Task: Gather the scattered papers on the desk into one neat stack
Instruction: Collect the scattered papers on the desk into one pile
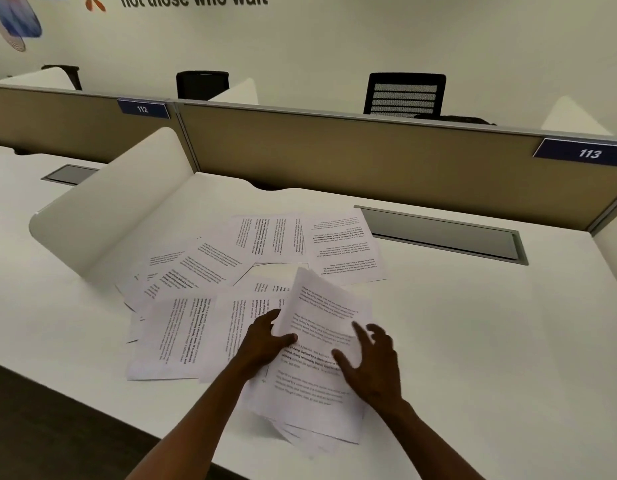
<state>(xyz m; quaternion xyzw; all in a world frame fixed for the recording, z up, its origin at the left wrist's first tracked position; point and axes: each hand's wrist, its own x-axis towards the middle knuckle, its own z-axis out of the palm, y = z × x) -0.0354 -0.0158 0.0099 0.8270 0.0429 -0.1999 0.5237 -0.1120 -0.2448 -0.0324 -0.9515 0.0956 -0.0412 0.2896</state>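
Observation:
Printed white papers lie scattered on a white desk (490, 341). A rough pile (310, 393) of several sheets sits near the front edge, partly overhanging it. My left hand (265, 337) grips the left edge of a top sheet (321, 306), which is lifted and tilted above the pile. My right hand (369, 362) hovers over the pile's right side with fingers spread. Loose sheets lie at the left (175, 337), at the centre left (210, 265), behind (269, 237) and at the back right (345, 247).
A curved white divider (103, 216) stands at the left of the papers. A grey cable tray lid (442, 233) is set into the desk at the back right. A tan partition (334, 154) closes the back. Black chairs (404, 95) stand beyond it.

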